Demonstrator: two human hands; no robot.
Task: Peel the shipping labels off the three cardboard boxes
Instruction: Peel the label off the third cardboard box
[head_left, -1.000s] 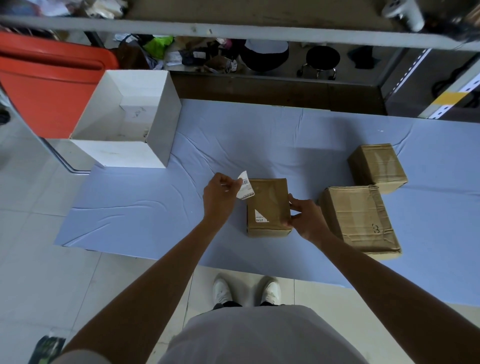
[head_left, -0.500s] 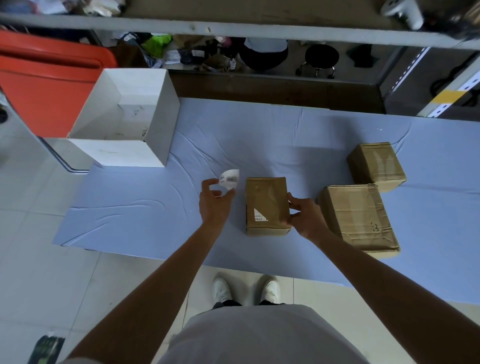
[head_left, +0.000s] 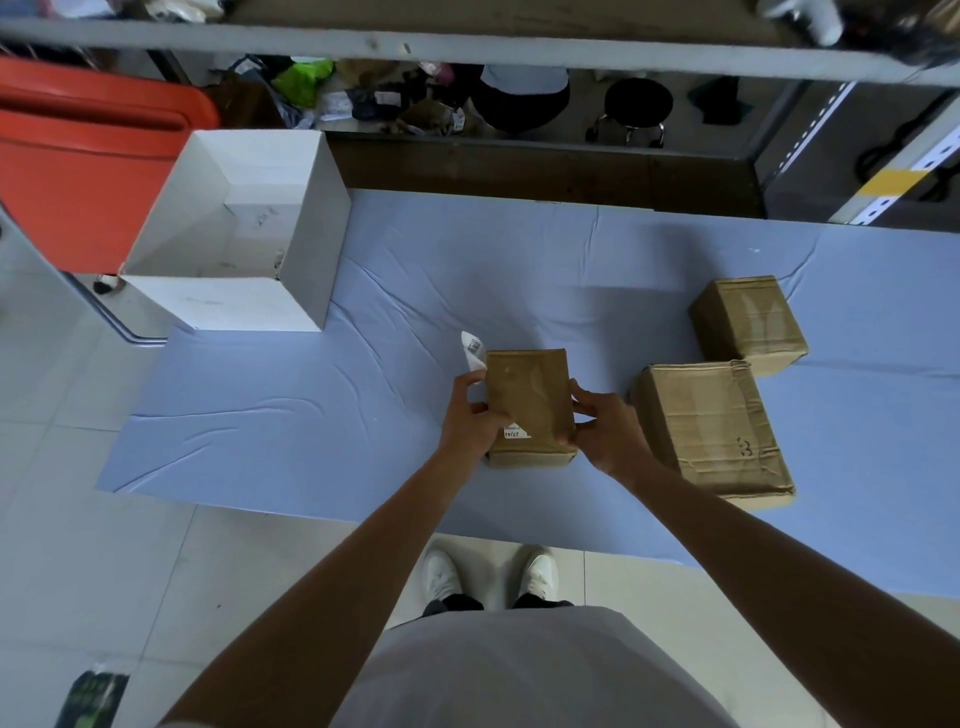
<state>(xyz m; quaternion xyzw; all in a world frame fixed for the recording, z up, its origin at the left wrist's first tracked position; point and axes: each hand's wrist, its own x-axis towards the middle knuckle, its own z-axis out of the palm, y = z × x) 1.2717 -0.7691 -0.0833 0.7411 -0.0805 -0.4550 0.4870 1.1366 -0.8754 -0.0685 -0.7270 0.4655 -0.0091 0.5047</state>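
Small cardboard box sits on blue-covered table, near edge, gripped at both sides. Left hand closed on its left side, peeled label piece pinched at fingertips. Right hand clamps right side. White label remnant remains on top. Two more boxes, larger box and far box, lie right.

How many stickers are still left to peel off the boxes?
Most of one label is off: the left hand pinches the torn piece. A white scrap remains on the middle box, steadied by the right hand. The other two boxes' tops show no labels.
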